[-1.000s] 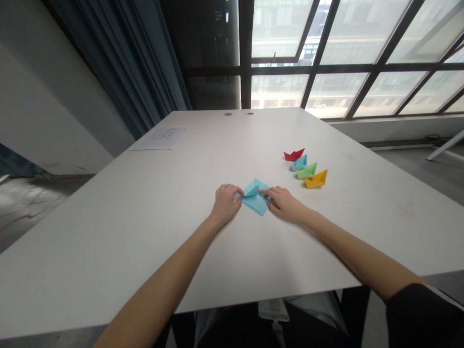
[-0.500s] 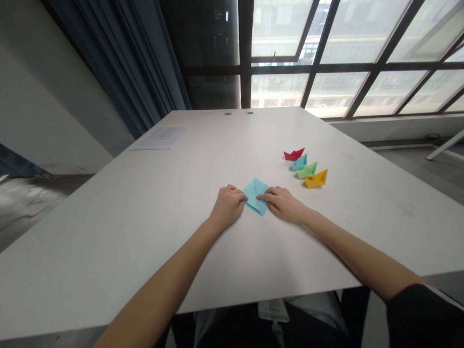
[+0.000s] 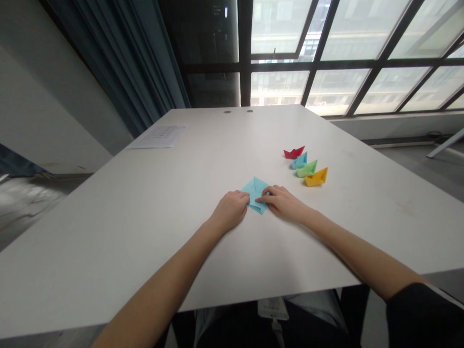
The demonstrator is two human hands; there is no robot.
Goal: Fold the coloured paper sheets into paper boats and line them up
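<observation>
A folded light-blue paper [image 3: 254,189] lies flat on the white table [image 3: 145,217] in front of me. My left hand [image 3: 229,211] is curled, its fingertips pressing down on the paper's left side. My right hand [image 3: 284,203] rests on the paper's right side, its fingers bent and pressing the fold. Both hands cover the near part of the paper.
Beyond my right hand stand a red paper boat [image 3: 293,153], a blue paper boat [image 3: 299,161], a green paper boat [image 3: 307,169] and a yellow paper boat [image 3: 316,178] in a row. A printed sheet [image 3: 157,137] lies at the far left. Large windows [image 3: 348,53] are behind the table.
The raised flap under my left hand has been pressed flat. My left hand has slid right over the paper, and both hands now sit closer together on it.
</observation>
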